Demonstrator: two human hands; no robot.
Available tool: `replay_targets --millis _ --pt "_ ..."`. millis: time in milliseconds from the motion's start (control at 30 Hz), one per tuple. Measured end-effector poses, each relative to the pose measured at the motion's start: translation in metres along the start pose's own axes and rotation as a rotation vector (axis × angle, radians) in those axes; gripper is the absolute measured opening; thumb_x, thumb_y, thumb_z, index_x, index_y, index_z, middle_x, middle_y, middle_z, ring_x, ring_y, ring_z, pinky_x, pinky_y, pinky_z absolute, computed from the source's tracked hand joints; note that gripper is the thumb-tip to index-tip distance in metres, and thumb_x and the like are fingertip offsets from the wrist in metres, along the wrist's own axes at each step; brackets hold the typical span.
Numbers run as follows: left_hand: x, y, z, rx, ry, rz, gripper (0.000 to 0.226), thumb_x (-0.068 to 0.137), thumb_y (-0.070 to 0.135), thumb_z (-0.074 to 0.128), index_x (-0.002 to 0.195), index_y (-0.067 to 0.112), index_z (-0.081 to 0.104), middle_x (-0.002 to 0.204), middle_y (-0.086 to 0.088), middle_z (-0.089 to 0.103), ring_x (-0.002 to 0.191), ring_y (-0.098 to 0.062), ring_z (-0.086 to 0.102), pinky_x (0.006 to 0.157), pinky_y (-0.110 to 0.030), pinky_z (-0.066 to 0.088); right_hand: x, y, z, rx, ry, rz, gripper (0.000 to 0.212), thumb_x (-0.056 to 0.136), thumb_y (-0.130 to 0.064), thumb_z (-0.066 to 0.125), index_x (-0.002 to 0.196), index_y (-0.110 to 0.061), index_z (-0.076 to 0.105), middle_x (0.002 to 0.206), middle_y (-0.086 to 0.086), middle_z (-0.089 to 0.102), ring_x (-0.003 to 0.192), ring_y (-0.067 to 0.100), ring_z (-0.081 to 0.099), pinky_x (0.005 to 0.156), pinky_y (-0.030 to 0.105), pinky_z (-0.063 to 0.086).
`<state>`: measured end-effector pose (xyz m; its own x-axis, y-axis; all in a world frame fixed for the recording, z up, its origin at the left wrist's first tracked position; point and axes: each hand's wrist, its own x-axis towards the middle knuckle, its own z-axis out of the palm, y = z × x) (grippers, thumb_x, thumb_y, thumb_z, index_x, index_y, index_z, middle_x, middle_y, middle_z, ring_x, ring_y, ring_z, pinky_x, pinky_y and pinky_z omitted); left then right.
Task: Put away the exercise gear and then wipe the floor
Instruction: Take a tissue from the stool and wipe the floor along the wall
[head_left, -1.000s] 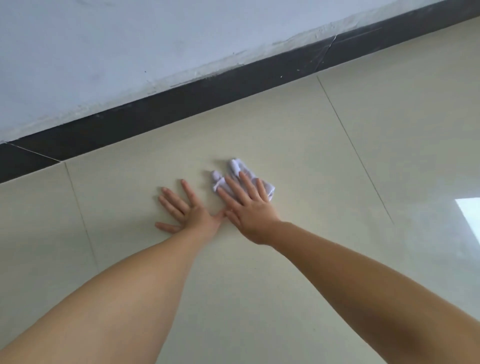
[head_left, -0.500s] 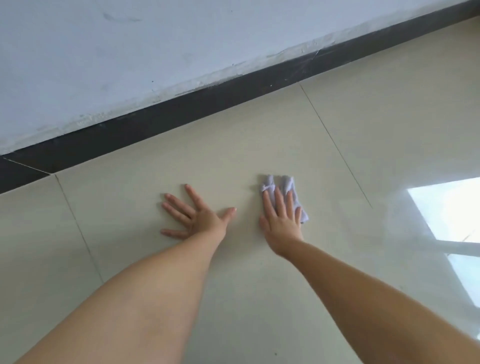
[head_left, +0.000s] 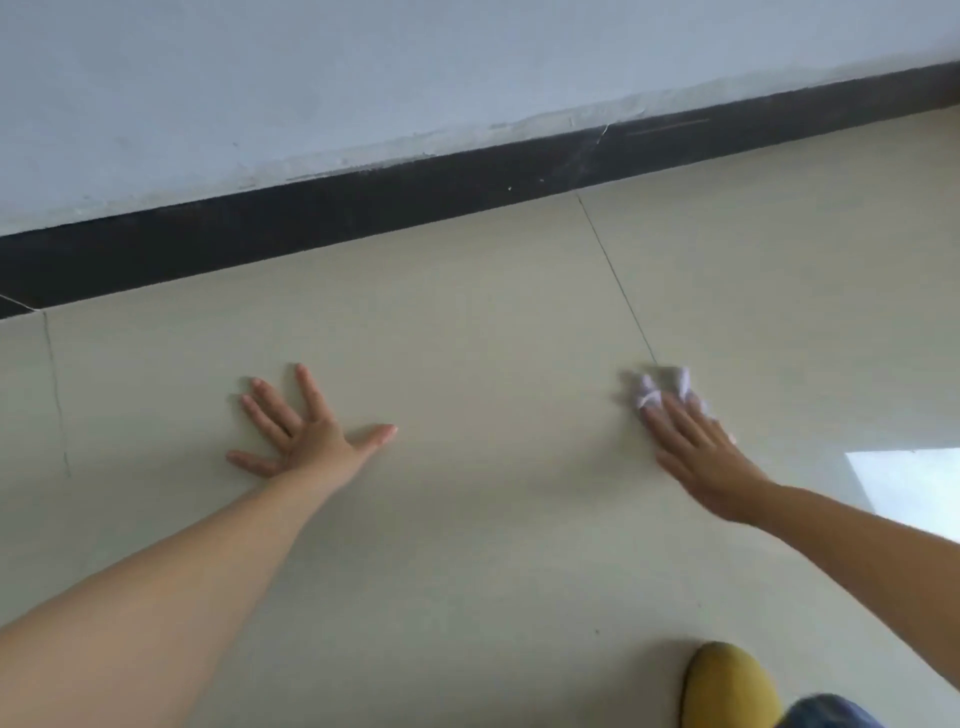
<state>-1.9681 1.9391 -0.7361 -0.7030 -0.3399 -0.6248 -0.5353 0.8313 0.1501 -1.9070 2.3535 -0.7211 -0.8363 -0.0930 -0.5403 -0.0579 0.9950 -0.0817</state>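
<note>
Head view: right hand (head_left: 696, 457), fingers flat, presses a small white cloth (head_left: 662, 387) to the tiled floor (head_left: 493, 545); left hand (head_left: 306, 434) splayed, empty. Soft, light cloth probably bunches; best pinned under the palm

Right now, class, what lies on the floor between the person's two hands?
Nothing: the head view shows bare tile between left hand and right hand.
</note>
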Motion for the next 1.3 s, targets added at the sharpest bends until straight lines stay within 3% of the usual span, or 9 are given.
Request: replay_targets --millis 133,300,500,633,767,900,967,1033,1300 --pt "-0.014 0.014 0.000 -0.003 0.056 -0.026 0.115 0.072 0.062 0.065 0.148 0.030 -0.016 0.154 -0.010 -0.028 0.142 -0.026 -0.025 0.109 -0.066 0.000 0.041 0.018 -0.024 0.121 0.064 0.351 0.062 0.100 -0.044 0.025 0.151 -0.031 -0.008 0.159 0.001 -0.012 0.145 0.032 -0.015 0.115 0.055 0.005" --pt "-0.082 0.092 0.041 0.044 0.110 0.242 0.091 0.090 0.044 0.052 0.148 0.030 -0.017 0.154 -0.003 -0.029 0.143 -0.023 -0.023 0.111 -0.061 -0.001 0.115 -0.058 -0.070 -0.086 -0.024 -0.269 0.057 0.101 -0.045 0.016 0.150 -0.031 -0.009 0.158 0.001 -0.018 0.143 0.033 -0.022 0.116 0.056 -0.002" --pt "-0.095 0.113 0.088 0.050 0.020 0.144 0.096 0.084 0.063 0.048 0.146 0.032 -0.018 0.153 0.000 -0.032 0.142 -0.020 -0.026 0.111 -0.061 0.000 0.138 -0.063 -0.067 -0.161 0.018 -0.700 0.063 0.091 -0.051 -0.001 0.150 -0.031 0.001 0.160 -0.006 -0.005 0.146 0.021 -0.015 0.116 0.044 -0.010" --pt "-0.095 0.106 0.085 0.070 0.020 0.166 0.095 0.084 0.063 0.048 0.146 0.033 -0.017 0.152 0.001 -0.034 0.142 -0.018 -0.027 0.111 -0.060 -0.002 0.154 0.044 -0.074 0.023 0.288 -0.126 0.055 0.097 -0.044 0.009 0.151 -0.034 0.002 0.161 -0.003 0.003 0.147 0.020 -0.006 0.117 0.043 -0.002" --pt "-0.095 0.107 0.093 0.105 0.083 0.153 0.094 0.085 0.067 0.039 0.145 0.029 -0.023 0.152 -0.001 -0.034 0.142 -0.019 -0.027 0.111 -0.060 -0.002 0.180 0.071 -0.101 0.348 0.316 0.423 0.051 0.101 -0.032 0.019 0.151 -0.032 0.009 0.160 0.000 0.005 0.147 0.024 -0.004 0.116 0.049 0.000" --pt "-0.095 0.112 0.095 0.091 0.102 0.123 0.072 0.094 0.058 0.026 0.146 0.035 -0.016 0.154 0.003 -0.029 0.143 -0.016 -0.024 0.113 -0.057 -0.003 0.167 -0.037 -0.059 0.036 0.461 -0.151 0.053 0.091 -0.019 0.022 0.144 -0.024 0.021 0.156 0.008 0.025 0.145 0.036 0.016 0.109 0.058 0.025" --pt "-0.094 0.111 0.095 0.105 0.114 0.120 0.066 0.096 0.053 0.025 0.147 0.036 -0.013 0.155 0.004 -0.026 0.144 -0.015 -0.021 0.114 -0.056 0.000 0.146 -0.075 -0.040 -0.165 0.267 -0.621 0.054 0.096 -0.028 0.016 0.150 -0.029 0.016 0.159 0.002 0.015 0.147 0.031 0.005 0.116 0.054 0.010" --pt "-0.094 0.108 0.094 0.112 0.127 0.129 0.062 0.097 0.049 0.025 0.148 0.038 -0.010 0.156 0.004 -0.023 0.144 -0.015 -0.019 0.115 -0.053 0.001 0.154 -0.070 -0.067 -0.236 0.144 -0.800 0.055 0.096 -0.038 0.009 0.151 -0.032 0.009 0.160 -0.005 0.003 0.148 0.025 -0.003 0.117 0.045 -0.001" --pt "-0.095 0.106 0.096 0.087 0.145 0.157 0.059 0.098 0.047 0.020 0.147 0.035 -0.011 0.155 0.003 -0.025 0.144 -0.014 -0.020 0.114 -0.053 -0.002 0.207 0.101 -0.129 0.322 0.319 0.368 0.050 0.099 -0.029 0.018 0.149 -0.030 0.014 0.156 0.000 0.013 0.145 0.025 0.004 0.113 0.055 0.012"
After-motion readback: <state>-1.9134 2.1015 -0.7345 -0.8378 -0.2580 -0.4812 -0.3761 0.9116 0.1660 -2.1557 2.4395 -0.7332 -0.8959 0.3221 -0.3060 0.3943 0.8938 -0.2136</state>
